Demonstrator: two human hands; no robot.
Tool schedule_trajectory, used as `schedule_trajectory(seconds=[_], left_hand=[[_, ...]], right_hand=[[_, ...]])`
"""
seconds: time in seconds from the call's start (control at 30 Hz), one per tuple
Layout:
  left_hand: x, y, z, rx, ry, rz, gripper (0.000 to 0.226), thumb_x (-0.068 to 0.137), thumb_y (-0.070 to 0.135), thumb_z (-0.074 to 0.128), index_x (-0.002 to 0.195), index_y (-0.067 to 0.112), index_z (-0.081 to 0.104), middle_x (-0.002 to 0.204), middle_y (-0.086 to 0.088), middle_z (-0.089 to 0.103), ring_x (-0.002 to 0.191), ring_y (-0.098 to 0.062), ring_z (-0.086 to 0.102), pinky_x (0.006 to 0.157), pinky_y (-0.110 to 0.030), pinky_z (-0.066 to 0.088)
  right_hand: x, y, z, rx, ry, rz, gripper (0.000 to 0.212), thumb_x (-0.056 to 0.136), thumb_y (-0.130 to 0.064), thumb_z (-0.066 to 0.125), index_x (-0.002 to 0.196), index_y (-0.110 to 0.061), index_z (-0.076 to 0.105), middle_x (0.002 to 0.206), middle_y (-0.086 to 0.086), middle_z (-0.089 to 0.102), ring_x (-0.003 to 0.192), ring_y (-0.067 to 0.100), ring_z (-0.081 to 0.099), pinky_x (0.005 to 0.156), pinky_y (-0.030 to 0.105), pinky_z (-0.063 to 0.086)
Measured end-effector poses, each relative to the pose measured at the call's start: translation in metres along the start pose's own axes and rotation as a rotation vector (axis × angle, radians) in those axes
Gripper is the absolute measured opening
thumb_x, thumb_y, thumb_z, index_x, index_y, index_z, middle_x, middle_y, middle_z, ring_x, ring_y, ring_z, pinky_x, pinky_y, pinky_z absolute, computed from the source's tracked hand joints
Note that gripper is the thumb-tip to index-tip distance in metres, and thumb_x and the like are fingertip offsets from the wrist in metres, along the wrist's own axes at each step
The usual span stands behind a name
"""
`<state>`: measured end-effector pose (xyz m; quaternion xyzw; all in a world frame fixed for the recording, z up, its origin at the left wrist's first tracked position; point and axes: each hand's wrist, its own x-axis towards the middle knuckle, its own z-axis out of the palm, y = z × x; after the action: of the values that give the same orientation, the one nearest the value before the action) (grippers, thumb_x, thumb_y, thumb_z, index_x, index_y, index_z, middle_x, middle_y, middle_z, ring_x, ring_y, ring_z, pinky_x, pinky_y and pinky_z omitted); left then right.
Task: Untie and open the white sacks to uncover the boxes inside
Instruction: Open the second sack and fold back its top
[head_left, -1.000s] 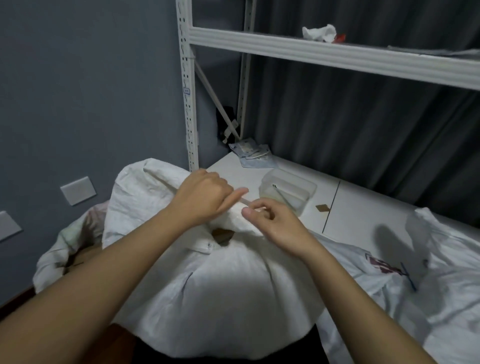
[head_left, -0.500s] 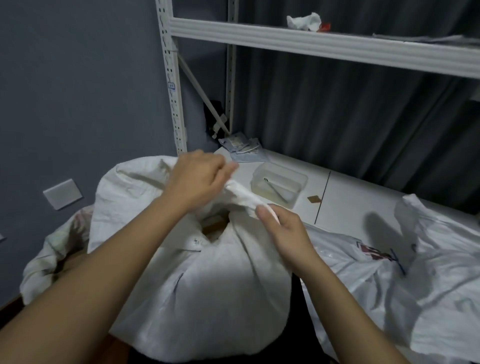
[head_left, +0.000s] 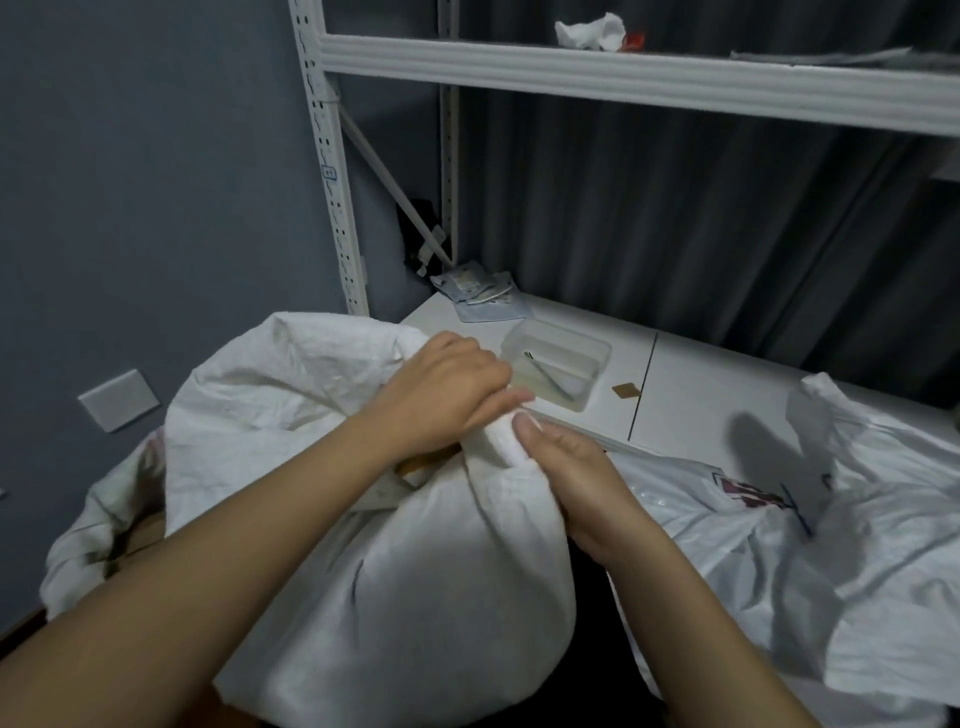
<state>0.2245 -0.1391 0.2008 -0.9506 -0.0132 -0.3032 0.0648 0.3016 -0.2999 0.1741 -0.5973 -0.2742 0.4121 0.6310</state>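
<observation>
White woven sack (head_left: 415, 571) sat between the person's arms, against the table (head_left: 701, 395). Both the left hand (head_left: 447, 395) and right hand (head_left: 566, 478) had a closed grip on its twisted neck (head_left: 501, 441); pulling the folds apart evenly looked best.

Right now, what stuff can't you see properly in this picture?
Head view, the only one:
- The box inside the white sack: only a brown sliver shows at its neck; cloth and the left hand cover the rest.
- The right hand: its fingertips are buried in the sack's twisted neck.
- The thin tool in the clear tub: too small to name.
- The papers at the shelf's back: print too small.
</observation>
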Motion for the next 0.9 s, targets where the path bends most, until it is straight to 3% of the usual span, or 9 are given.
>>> schedule_trajectory(seconds=[0.13,0.3,0.37,0.47,0.53,0.63,0.73,0.8,0.9], left_hand=[[0.016,-0.026,-0.009,-0.053,0.03,-0.075,0.046,0.095,0.05,0.028,0.061,0.022,0.038,0.058,0.012,0.032,0.058,-0.015,0.036,0.068,-0.029,0.022],[0.038,-0.04,-0.02,0.13,0.013,-0.178,0.058,0.092,0.059,0.027,0.084,0.014,0.062,0.083,-0.001,0.053,0.083,-0.026,0.052,0.08,-0.034,0.028],[0.045,-0.041,-0.04,0.109,0.064,-0.373,0.051,0.092,0.056,0.034,0.097,0.013,0.059,0.098,-0.005,0.055,0.094,-0.026,0.049,0.082,-0.037,0.034],[0.046,-0.037,-0.075,-0.161,0.16,-0.624,0.033,0.095,0.046,0.046,0.089,0.014,0.054,0.085,0.002,0.056,0.081,-0.018,0.052,0.066,-0.031,0.04],[0.043,-0.029,-0.097,-0.263,0.024,-0.764,0.044,0.094,0.051,0.046,0.084,0.01,0.056,0.074,0.0,0.058,0.07,-0.018,0.055,0.057,-0.031,0.038],[0.039,-0.02,-0.115,-0.31,-0.204,-0.861,0.067,0.086,0.065,0.046,0.081,-0.001,0.061,0.075,-0.014,0.064,0.068,-0.025,0.059,0.06,-0.034,0.042],[0.037,-0.022,-0.114,-0.208,-0.333,-0.908,0.055,0.078,0.066,0.058,0.093,0.013,0.053,0.087,-0.003,0.058,0.081,-0.022,0.059,0.06,-0.029,0.04],[0.036,-0.031,-0.108,-0.024,-0.35,-0.92,0.046,0.085,0.049,0.062,0.106,0.012,0.047,0.101,-0.004,0.053,0.089,-0.024,0.056,0.065,-0.03,0.038],[0.037,-0.05,-0.104,0.152,-0.279,-0.89,0.013,0.095,0.021,0.048,0.092,0.01,0.043,0.087,-0.008,0.05,0.073,-0.027,0.047,0.061,-0.033,0.035]], right_hand=[[-0.016,-0.001,0.003,-0.443,0.213,-0.193,0.017,0.091,-0.03,0.062,0.096,-0.019,0.073,0.092,0.003,0.072,0.088,0.021,0.066,0.077,0.031,0.051],[-0.004,-0.041,0.02,0.062,-0.069,0.106,0.025,0.094,-0.019,0.058,0.111,-0.002,0.066,0.11,0.022,0.068,0.099,0.034,0.066,0.092,0.041,0.05],[0.014,-0.063,0.027,0.113,-0.001,0.038,0.027,0.088,-0.014,0.066,0.115,-0.007,0.063,0.104,0.021,0.07,0.09,0.03,0.068,0.086,0.043,0.053],[0.043,-0.095,0.034,0.159,0.056,-0.05,0.047,0.08,-0.007,0.075,0.119,-0.02,0.052,0.08,0.006,0.074,0.076,0.022,0.071,0.072,0.039,0.06],[0.063,-0.113,0.042,0.239,-0.023,-0.084,0.045,0.081,0.001,0.071,0.118,-0.018,0.053,0.078,0.003,0.072,0.074,0.018,0.071,0.066,0.031,0.06],[0.094,-0.131,0.058,0.195,-0.073,-0.141,0.026,0.085,0.002,0.066,0.107,-0.012,0.063,0.089,0.008,0.068,0.081,0.018,0.067,0.08,0.034,0.056],[0.121,-0.139,0.076,0.21,-0.039,-0.129,0.014,0.088,0.002,0.063,0.096,-0.008,0.068,0.105,0.017,0.066,0.096,0.025,0.066,0.088,0.036,0.056],[0.133,-0.145,0.085,0.226,0.031,-0.133,0.013,0.089,0.001,0.062,0.096,-0.007,0.068,0.11,0.017,0.065,0.102,0.024,0.065,0.078,0.027,0.058],[0.144,-0.152,0.078,0.334,0.12,-0.167,0.018,0.091,-0.001,0.061,0.107,-0.004,0.067,0.106,0.01,0.065,0.101,0.02,0.064,0.077,0.023,0.057]])
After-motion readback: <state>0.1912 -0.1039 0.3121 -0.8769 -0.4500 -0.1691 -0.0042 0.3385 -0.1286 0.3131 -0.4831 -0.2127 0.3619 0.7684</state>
